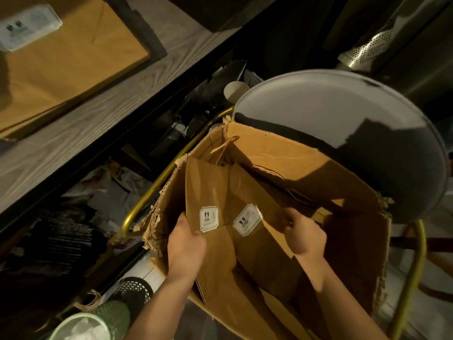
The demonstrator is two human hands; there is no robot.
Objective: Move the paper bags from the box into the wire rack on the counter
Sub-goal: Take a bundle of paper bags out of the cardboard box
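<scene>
The torn cardboard box point(282, 153) sits open below me, with a round grey stool seat point(343, 114) just behind it. Flat brown paper bags point(208, 187) stand inside the box. My left hand point(187, 244) pinches the left bag's edge, and my right hand point(305, 235) curls round the bag beside it. Each white label point(208, 219) reads "9.9"; the smaller print is too blurred to read.
</scene>
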